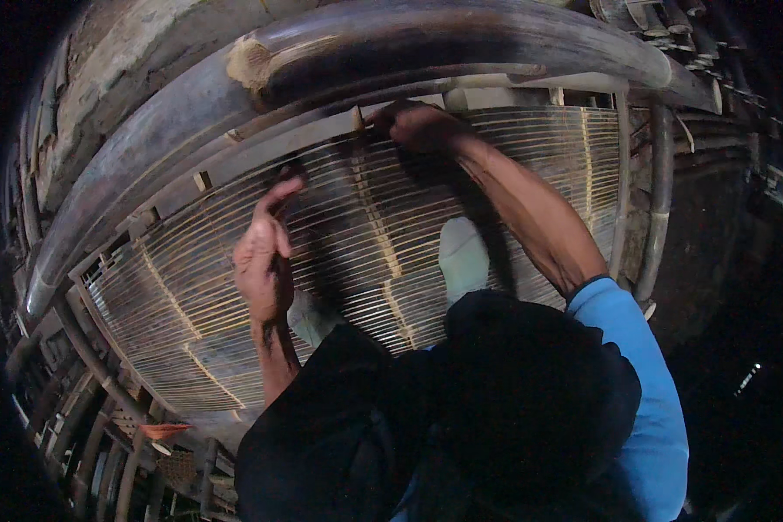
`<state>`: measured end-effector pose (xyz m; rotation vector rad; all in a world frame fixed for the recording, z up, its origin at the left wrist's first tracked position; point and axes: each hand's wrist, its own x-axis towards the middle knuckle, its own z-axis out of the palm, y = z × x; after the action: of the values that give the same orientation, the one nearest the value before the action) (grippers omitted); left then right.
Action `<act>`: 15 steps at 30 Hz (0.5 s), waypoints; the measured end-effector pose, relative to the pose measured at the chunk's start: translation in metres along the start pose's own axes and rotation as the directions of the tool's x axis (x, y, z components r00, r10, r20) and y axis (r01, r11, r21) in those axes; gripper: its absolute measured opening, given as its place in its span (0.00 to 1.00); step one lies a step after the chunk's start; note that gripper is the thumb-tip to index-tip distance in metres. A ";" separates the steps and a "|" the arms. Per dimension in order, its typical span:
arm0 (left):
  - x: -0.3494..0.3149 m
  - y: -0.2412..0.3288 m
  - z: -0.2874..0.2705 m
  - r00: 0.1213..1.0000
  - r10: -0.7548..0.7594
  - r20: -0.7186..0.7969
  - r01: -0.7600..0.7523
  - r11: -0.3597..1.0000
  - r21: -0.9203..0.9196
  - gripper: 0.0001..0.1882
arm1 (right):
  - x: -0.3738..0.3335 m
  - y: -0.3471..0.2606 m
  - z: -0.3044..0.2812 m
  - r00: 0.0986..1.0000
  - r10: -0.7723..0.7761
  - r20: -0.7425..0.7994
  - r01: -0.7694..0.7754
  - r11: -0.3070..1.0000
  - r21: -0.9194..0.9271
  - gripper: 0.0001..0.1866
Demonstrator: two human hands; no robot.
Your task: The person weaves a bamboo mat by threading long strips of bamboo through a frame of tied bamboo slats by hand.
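Note:
Beneath me lies a wide panel of thin, pale split-bamboo slats (487, 174) in close parallel rows, crossed by several lighter bindings. Over its left part hovers my left hand (265, 248), with its fingers loosely bent and apart and nothing plainly in them. My right hand (422, 129) is at the panel's far edge, near the top of the middle binding (374, 217). Its fingers are curled closed in shadow, and what they grip cannot be made out. A long pale rail (296, 135) runs along that far edge.
A thick dark bamboo pole (339, 52) arches across just beyond the panel. An upright bamboo post (659, 200) stands at the right. My light-coloured footwear (464, 257) rests on the slats. Bamboo poles (96, 357) and an orange object (163, 430) are at the lower left.

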<state>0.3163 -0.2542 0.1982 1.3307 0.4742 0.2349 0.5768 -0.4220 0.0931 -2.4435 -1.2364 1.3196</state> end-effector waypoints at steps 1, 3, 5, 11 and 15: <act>0.000 0.006 0.002 0.996 0.090 -0.026 -0.093 0.986 -0.139 0.25 | 0.001 0.002 0.002 1.000 0.002 0.001 -0.002 1.000 -0.004 0.27; 0.000 0.012 0.014 1.000 0.010 -0.018 -0.018 0.864 -0.503 0.27 | -0.001 0.006 0.008 0.990 -0.012 -0.138 0.016 1.000 0.026 0.26; 0.000 -0.004 0.015 0.998 0.056 -0.034 -0.066 0.827 -0.559 0.26 | -0.005 0.016 0.009 0.991 0.045 -0.129 -0.042 0.999 0.030 0.25; -0.040 -0.037 0.004 0.956 -0.224 -0.192 0.000 0.652 -0.758 0.26 | -0.041 -0.063 0.028 0.665 -0.221 -0.713 0.177 0.975 -0.136 0.18; -0.033 -0.022 0.019 0.970 -0.120 -0.210 -0.031 0.797 -0.603 0.26 | -0.049 -0.092 0.032 0.611 -0.543 -0.576 0.490 0.831 -0.264 0.19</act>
<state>0.2936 -0.2899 0.1870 0.6591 0.5726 0.4695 0.4831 -0.4033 0.1455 -2.0160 -1.6020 0.2415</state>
